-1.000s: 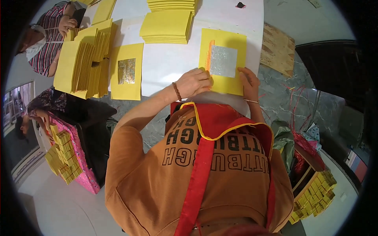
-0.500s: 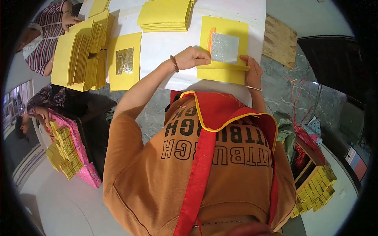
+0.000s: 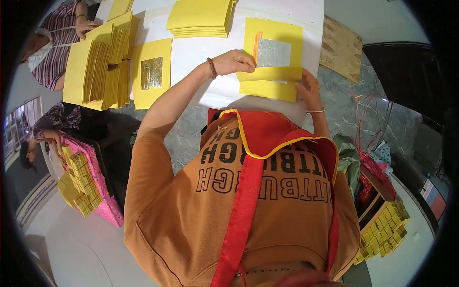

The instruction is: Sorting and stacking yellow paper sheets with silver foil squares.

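The left hand (image 3: 236, 61) pinches the yellow sheet (image 3: 272, 74), folded partway (right hand (image 3: 311, 93): grip indeterminable), leaving the silver patch's (image 3: 273, 51) far portion uncovered.

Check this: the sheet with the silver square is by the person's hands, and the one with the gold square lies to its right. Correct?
Not quite: the gold-square sheet lies to the left of the silver-square sheet, as the head view shows.
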Demonstrator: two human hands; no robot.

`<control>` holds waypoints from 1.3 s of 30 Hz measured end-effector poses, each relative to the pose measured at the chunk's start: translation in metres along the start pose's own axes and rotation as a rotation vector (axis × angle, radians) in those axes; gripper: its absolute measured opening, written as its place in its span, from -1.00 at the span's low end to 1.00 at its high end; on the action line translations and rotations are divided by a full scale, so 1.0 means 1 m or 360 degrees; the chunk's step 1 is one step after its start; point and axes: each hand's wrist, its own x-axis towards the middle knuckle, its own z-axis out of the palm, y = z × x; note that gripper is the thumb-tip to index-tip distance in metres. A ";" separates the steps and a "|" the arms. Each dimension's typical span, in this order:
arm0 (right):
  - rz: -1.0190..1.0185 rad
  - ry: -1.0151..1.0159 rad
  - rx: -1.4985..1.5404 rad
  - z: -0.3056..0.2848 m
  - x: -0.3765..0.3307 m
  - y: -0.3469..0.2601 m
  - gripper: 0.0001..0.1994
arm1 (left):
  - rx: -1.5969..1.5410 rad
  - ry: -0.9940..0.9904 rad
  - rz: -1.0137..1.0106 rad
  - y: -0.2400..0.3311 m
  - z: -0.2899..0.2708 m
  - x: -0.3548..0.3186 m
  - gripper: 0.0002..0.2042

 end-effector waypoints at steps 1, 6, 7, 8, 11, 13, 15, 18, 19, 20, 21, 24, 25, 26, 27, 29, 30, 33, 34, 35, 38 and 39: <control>0.0045 -0.0018 -0.0051 0.000 0.001 -0.007 -0.45 | -0.0001 0.0002 0.0001 0.000 0.000 0.001 -0.82; 0.0062 -0.0152 -0.0135 -0.007 0.002 -0.024 -0.35 | 0.0037 -0.0112 -0.0028 -0.001 -0.004 0.004 -0.82; -0.0010 -0.0135 -0.0157 -0.008 0.001 -0.024 -0.35 | 0.0036 -0.0112 -0.0029 -0.003 -0.005 0.005 -0.82; -0.0082 -0.0118 -0.0179 -0.010 0.000 -0.024 -0.35 | 0.0037 -0.0115 -0.0022 -0.005 -0.005 0.006 -0.82; -0.0065 -0.0155 0.0319 -0.010 0.005 -0.007 -0.41 | 0.0015 -0.0113 0.0010 -0.005 -0.004 0.006 -0.82; -0.0076 -0.0129 0.0029 -0.008 0.004 -0.018 -0.48 | -0.0011 -0.0090 0.0031 -0.002 -0.003 0.002 -0.83; -0.0081 -0.0093 -0.0264 -0.001 0.006 -0.028 -0.54 | 0.0092 -0.0100 -0.0030 0.006 -0.002 -0.003 -0.74; -0.0078 0.0115 -0.0030 0.006 0.005 -0.026 -0.66 | 0.0534 0.0061 0.0241 0.016 0.009 -0.022 -0.52; -0.0037 0.0150 -0.0014 0.008 0.005 -0.026 -0.69 | 0.0533 0.0066 0.0242 0.013 0.010 -0.024 -0.52; 0.0003 0.0186 0.0001 0.008 0.006 -0.026 -0.72 | 0.0873 0.0236 0.0410 0.006 0.012 -0.025 -0.43; -0.0001 0.0185 -0.0001 0.007 0.006 -0.027 -0.72 | 0.1213 0.0409 0.0579 -0.002 0.016 -0.025 -0.34; 0.0061 0.0106 -0.0247 0.006 0.009 -0.027 -0.71 | 0.1494 0.0687 0.0550 -0.018 0.029 -0.017 -0.50; 0.0003 0.0153 0.0004 0.008 0.009 -0.026 -0.71 | 0.1688 0.0767 0.0584 -0.015 0.031 -0.015 -0.52; -0.0056 0.0200 0.0254 0.008 0.009 -0.025 -0.70 | 0.1604 0.0905 0.0697 -0.012 0.033 -0.014 -0.50; -0.0055 0.0208 0.0247 0.008 0.007 -0.024 -0.70 | 0.1602 0.0902 0.0708 -0.009 0.033 -0.016 -0.50; -0.0341 0.0633 -0.0078 0.008 0.009 -0.067 -0.71 | 0.1797 0.0925 0.0759 0.005 0.034 -0.026 -0.53; -0.0347 0.0636 -0.0081 0.007 0.002 -0.069 -0.71 | 0.1941 0.0936 0.0797 0.007 0.037 -0.030 -0.55; -0.0450 0.0571 -0.0598 0.001 -0.010 -0.067 -0.72 | 0.1809 0.0856 0.0855 -0.004 0.048 -0.042 -0.55; -0.0477 0.0218 -0.0570 -0.003 -0.015 -0.064 -0.72 | 0.1686 0.0789 0.0835 -0.006 0.051 -0.046 -0.60; -0.0500 -0.0135 -0.0536 -0.005 -0.016 -0.062 -0.72 | 0.1689 0.0786 0.0839 -0.010 0.053 -0.047 -0.60; -0.0336 0.0022 -0.0246 0.007 -0.012 -0.053 -0.74 | 0.1126 0.0890 0.0756 -0.014 0.054 -0.040 -0.85; -0.0011 0.0076 0.0059 0.010 -0.011 -0.051 -0.74 | 0.1127 0.0888 0.0758 -0.012 0.053 -0.035 -0.85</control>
